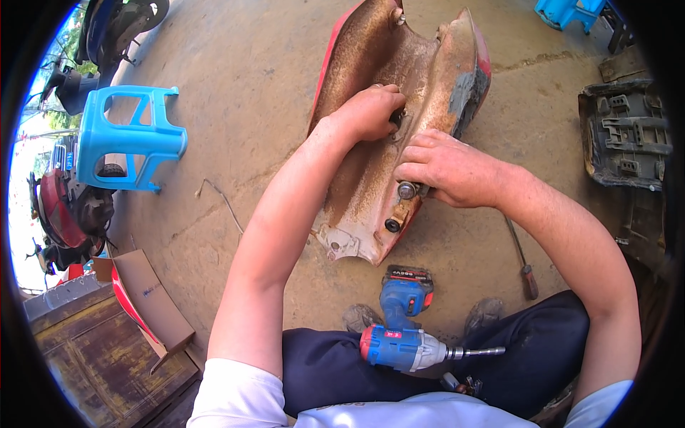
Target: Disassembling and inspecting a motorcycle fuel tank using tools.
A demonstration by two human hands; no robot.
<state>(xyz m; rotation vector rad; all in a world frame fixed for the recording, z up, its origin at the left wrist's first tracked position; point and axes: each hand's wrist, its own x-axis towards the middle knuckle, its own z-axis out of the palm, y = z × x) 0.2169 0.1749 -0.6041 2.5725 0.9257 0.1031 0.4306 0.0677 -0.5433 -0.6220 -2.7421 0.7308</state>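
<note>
A motorcycle fuel tank [357, 192] lies upside down on the floor before me, its rusty underside facing up and red paint showing along its outer edges. Over the middle channel, my left hand [369, 113] has its fingers closed round a small dark part that they mostly hide. My right hand [451, 167] grips the tank's right ridge, fingers curled over it. Just below that hand are a round metal fitting [407, 190] and a black rubber grommet [392, 225]. A blue cordless impact driver [399, 347] with a long socket bit rests across my lap.
A screwdriver [527, 278] lies on the floor at right, near a seat base [628, 135] turned underside up. Left are a blue stool [132, 139], a thin cable [225, 200], an open cardboard box [153, 303] and parked motorcycles [61, 207]. Another blue stool [569, 11] stands far right.
</note>
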